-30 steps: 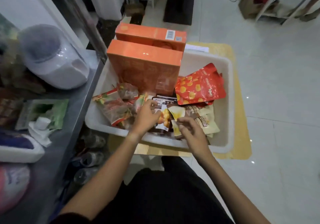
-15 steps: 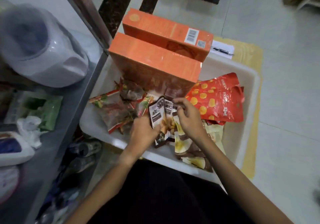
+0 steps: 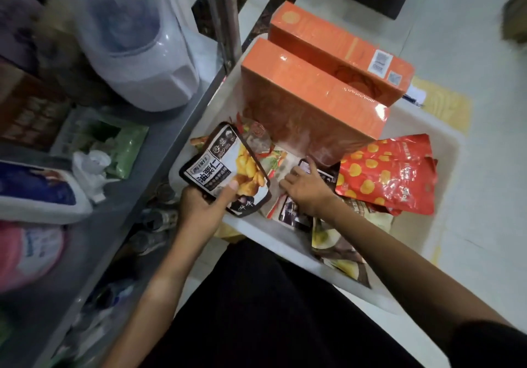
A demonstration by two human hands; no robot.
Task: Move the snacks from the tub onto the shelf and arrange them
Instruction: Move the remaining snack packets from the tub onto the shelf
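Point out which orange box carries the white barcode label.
The far orange box, farthest from the person. Its white label sits near its right end; the near orange box in front shows none.

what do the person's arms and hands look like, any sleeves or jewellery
Both forearms are bare. The left hand and right hand show no rings, watch or gloves. A dark sleeve edge shows on the right upper arm only.
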